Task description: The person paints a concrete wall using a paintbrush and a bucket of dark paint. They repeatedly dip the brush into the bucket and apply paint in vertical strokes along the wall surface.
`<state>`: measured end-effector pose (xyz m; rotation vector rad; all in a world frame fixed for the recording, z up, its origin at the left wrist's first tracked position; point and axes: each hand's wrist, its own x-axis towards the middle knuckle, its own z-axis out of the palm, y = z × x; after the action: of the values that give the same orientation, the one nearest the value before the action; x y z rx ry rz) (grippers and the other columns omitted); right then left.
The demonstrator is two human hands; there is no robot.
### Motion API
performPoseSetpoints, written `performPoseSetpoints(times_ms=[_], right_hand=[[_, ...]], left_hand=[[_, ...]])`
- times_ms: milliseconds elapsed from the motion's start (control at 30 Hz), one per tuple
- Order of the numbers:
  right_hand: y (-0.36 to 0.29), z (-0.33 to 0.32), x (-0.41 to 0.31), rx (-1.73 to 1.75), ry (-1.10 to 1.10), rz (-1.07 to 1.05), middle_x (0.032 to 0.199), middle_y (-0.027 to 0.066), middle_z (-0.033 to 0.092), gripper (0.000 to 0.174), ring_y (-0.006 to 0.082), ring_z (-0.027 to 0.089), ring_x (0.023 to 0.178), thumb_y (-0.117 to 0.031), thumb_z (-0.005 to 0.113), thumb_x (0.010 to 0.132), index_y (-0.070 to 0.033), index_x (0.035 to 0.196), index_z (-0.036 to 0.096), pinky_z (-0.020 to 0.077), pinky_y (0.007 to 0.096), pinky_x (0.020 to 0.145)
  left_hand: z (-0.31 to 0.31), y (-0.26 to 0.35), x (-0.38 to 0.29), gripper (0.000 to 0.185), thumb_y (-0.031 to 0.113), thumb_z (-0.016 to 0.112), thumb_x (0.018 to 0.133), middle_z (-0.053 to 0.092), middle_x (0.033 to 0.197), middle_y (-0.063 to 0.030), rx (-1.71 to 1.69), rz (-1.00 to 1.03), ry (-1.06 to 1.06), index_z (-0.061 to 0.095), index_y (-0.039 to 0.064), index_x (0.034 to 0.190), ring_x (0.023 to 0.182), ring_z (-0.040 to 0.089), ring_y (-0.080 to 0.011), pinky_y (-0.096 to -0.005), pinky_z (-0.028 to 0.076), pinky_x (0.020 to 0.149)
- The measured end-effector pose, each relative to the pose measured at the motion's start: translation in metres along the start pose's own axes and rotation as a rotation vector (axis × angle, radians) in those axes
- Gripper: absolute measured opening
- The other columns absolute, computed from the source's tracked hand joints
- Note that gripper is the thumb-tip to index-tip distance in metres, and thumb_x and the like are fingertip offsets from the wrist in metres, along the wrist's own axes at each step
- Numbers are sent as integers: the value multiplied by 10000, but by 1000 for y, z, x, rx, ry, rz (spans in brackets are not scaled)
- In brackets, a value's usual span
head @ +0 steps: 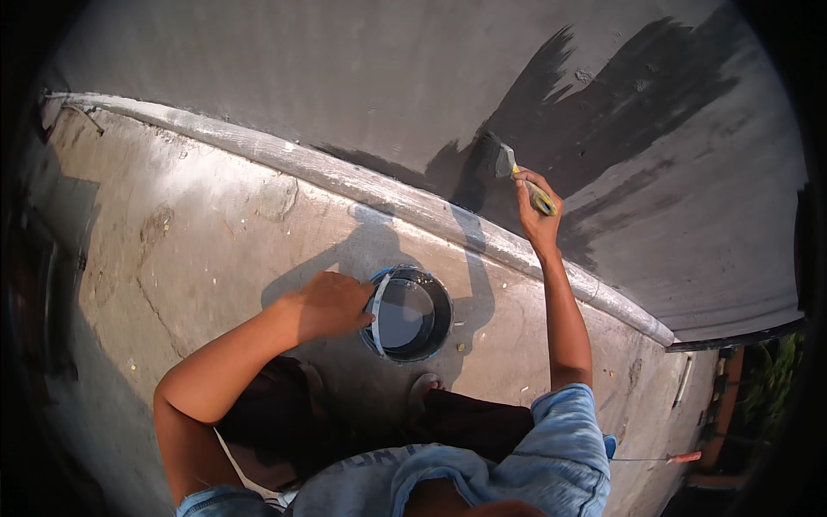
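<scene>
My right hand grips the yellow handle of a paintbrush, its bristles against the grey wall. Dark wet-looking grey coating spreads in streaks around the brush and up to the right, with a thin band along the wall's foot. My left hand is at the left rim of a round dark bucket, its fingers on the pale strap-like handle. Grey liquid lies inside the bucket, which stands on the concrete floor between my feet and the wall.
A rounded, whitish ledge runs along the wall's base. The cracked concrete floor bears small debris. At the lower right lies a thin rod with a red handle. Dark objects stand at the far left; green plants show at the right.
</scene>
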<state>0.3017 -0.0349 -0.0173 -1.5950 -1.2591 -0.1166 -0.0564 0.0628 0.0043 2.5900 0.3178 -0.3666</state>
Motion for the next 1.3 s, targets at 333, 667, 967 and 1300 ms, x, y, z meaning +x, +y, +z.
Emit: performPoseSetpoints(times_ms=[333, 667, 967, 1300], right_hand=[[-114, -92, 149, 262, 439, -338, 1055, 165, 666, 265, 244, 680, 980, -160, 610, 951, 48, 1115, 618, 528, 333, 933], [-42, -50, 68, 72, 81, -32, 999, 66, 695, 152, 124, 653, 931, -117, 645, 921, 0, 1011, 679, 500, 242, 858], [-130, -96, 172, 197, 360, -425, 1011, 124, 692, 223, 211, 689, 952, -144, 637, 933, 14, 1088, 664, 522, 294, 898], [-74, -70, 101, 26, 128, -115, 1004, 41, 696, 173, 105, 635, 932, -139, 658, 915, -29, 1046, 688, 492, 232, 841]], left_hand=[[2, -1, 10, 351, 317, 611, 892, 660, 841, -214, 25, 3, -9, 578, -21, 983, 848, 645, -391, -472, 485, 773], [6, -1, 10, 351, 311, 617, 889, 665, 888, -196, 19, 34, 8, 582, -19, 1004, 893, 642, -375, -463, 486, 792], [-4, 7, 8, 358, 320, 610, 892, 666, 877, -208, 36, -20, -39, 577, -19, 1003, 880, 645, -384, -468, 488, 787], [-7, 7, 2, 358, 323, 607, 894, 665, 876, -209, -17, -4, -32, 578, -16, 1005, 903, 637, -389, -468, 482, 804]])
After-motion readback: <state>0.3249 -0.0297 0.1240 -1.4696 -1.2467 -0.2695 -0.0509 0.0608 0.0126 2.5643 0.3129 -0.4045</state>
